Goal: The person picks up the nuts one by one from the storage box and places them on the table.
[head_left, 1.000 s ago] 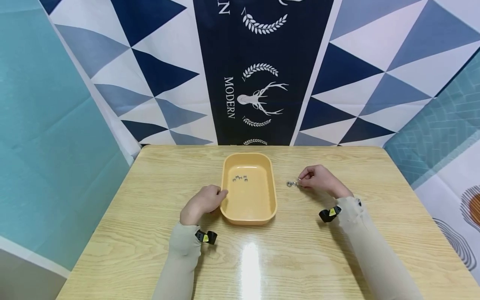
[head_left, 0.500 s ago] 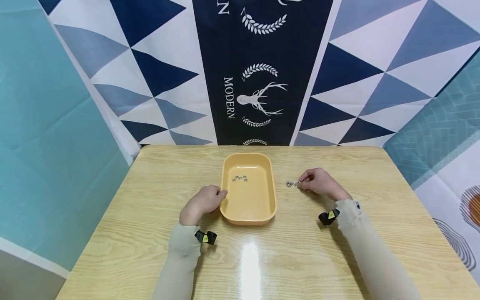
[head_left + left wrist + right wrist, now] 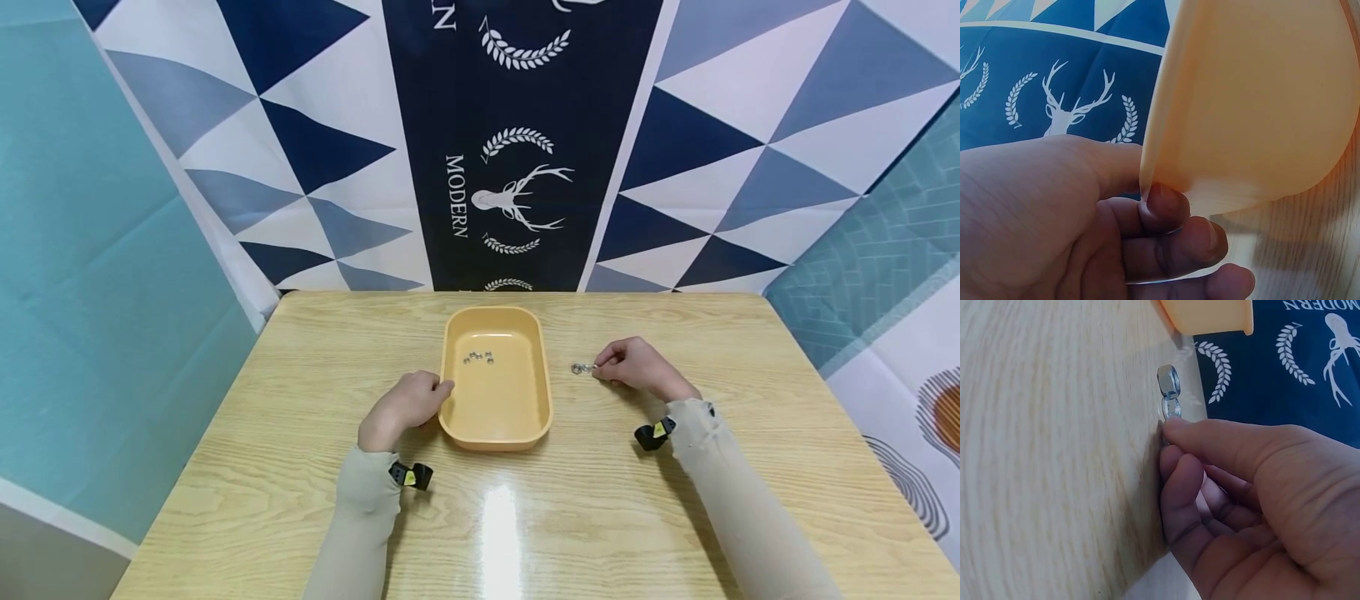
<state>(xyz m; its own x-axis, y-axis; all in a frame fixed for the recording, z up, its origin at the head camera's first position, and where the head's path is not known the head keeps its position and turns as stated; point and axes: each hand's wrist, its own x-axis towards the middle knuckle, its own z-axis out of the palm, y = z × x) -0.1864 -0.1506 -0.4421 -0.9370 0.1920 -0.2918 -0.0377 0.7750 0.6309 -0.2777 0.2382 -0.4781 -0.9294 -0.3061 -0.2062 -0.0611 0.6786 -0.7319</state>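
My left hand (image 3: 411,400) grips the left rim of a yellow plastic tray (image 3: 498,442), thumb over the edge and fingers against the outer wall, as the left wrist view shows. Inside the tray, toward its far left, lie several small metal nuts (image 3: 478,357). To the right of the tray my right hand (image 3: 639,367) has thumb and fingertips pinched together on a small nut, mostly hidden by the fingers. Just beyond those fingertips, in the right wrist view, a larger hex nut (image 3: 1169,381) and a smaller nut (image 3: 1172,407) sit in line on the wood.
The wooden table (image 3: 300,350) ends at a patterned cloth backdrop (image 3: 517,150) with deer and triangles. A blue-green cloth (image 3: 112,250) hangs at the left. Both wrists carry a small black camera (image 3: 654,433) over pale sleeves.
My right hand has lowered slightly and moved a little left, its fingertips at the end of the nut row. The left hand, the tray and the nuts in it stay put.
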